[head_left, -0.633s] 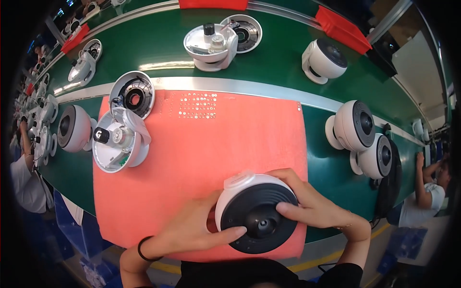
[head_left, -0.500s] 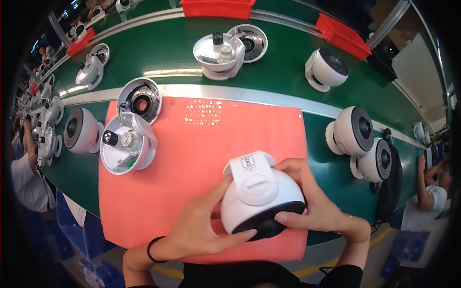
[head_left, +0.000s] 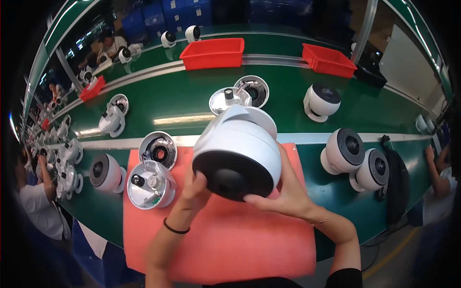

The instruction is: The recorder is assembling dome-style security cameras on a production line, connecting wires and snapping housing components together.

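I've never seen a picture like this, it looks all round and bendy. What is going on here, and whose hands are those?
The picture comes from a small wide-eyed camera worn on a person's head, looking down. That lens bends straight edges, so the table looks curved. The two hands are that person's own. The left hand and the right hand hold up a white dome camera with a dark round front, lifted above an orange mat. The mat lies on a long green workbench. Beside it rest open shiny camera parts and more finished white cameras. Farther back stand red bins. Other people work at the edges.
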`<state>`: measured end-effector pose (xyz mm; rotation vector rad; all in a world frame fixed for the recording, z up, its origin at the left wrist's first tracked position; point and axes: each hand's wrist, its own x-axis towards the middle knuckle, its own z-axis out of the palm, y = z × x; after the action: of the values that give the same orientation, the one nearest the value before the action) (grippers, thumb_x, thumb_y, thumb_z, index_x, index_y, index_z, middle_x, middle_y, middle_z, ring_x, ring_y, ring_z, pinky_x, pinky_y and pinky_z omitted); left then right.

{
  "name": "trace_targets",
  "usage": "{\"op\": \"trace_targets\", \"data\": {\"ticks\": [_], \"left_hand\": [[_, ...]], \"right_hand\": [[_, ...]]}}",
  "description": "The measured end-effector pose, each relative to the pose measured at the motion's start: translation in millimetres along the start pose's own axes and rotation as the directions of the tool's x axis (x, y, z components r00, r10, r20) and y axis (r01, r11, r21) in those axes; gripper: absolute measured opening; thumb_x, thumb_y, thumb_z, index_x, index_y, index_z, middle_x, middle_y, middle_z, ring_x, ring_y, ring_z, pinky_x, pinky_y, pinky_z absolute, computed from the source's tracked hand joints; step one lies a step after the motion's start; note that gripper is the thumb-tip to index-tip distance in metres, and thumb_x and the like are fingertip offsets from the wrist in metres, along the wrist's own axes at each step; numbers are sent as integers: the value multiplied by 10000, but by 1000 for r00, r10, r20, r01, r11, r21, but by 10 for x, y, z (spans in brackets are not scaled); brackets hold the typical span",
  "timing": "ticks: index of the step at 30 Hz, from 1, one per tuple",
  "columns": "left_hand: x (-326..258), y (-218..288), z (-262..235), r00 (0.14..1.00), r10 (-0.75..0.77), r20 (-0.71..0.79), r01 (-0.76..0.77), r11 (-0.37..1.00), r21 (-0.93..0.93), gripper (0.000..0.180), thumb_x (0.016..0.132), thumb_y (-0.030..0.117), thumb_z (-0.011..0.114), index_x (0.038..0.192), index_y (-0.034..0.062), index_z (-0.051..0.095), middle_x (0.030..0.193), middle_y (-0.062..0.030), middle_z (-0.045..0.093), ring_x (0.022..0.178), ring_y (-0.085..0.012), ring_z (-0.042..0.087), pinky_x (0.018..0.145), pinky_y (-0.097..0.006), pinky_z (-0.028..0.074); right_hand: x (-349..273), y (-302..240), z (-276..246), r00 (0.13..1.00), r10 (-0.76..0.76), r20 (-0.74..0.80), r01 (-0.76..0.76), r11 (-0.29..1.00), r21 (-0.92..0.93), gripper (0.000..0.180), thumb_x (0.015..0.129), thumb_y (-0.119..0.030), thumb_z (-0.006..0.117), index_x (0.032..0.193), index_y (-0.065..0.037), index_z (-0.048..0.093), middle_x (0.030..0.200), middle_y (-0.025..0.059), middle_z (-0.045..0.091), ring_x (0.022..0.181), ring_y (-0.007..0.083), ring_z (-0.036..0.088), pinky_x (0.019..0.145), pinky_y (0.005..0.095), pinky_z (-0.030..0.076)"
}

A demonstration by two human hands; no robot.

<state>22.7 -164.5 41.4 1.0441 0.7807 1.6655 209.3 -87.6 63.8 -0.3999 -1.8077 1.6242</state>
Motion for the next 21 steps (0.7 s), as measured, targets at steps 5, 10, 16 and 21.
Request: {"op": "trace_targets", "data": {"ticks": [5, 10, 16, 21], "left_hand": [[413, -254, 368, 842, 226, -489, -336, 930, -149, 735, 838, 636, 332, 1360, 123, 259, 1361, -81, 346, 1230, -273, 368, 1024, -428, 313], [814, -160, 172, 854, 149, -498, -187, 982, -26, 649, 823, 614, 424, 1242, 118, 427, 1218, -70, 496, 1108, -226, 496, 942, -407, 413], [1106, 20, -184, 854, -146, -500, 11, 965, -262, 688, 785, 636, 477, 1261, 143, 416, 1285, -86, 431, 1183, -282, 416, 981, -458, 355], [1474, -47, -567, 731, -251, -634, 107, 961, -256, 692, 793, 550, 556, 1318, 170, 314, 1345, -90, 320, 1220, -313, 328, 987, -495, 297]], "right_hand": [[303, -19, 70, 971, -209, -113, 191, 970, -151, 1024, 598, -98, 778, 1391, -34, 134, 1300, 173, 379, 1204, 243, 409, 998, 378, 363], [666, 246, 63, 966, -112, -232, 147, 979, 138, 906, 652, -169, 769, 1363, -29, 225, 1252, 130, 437, 1156, 216, 455, 948, 341, 407], [826, 436, -107, 978, 57, -203, -34, 993, 111, 724, 781, -165, 667, 1354, -44, 241, 1207, 146, 476, 1020, 191, 537, 863, 313, 445], [638, 567, -537, 964, 33, -262, -21, 999, 48, 513, 829, -80, 581, 1276, -36, 333, 1085, 128, 553, 861, 153, 595, 792, 285, 475]]}}
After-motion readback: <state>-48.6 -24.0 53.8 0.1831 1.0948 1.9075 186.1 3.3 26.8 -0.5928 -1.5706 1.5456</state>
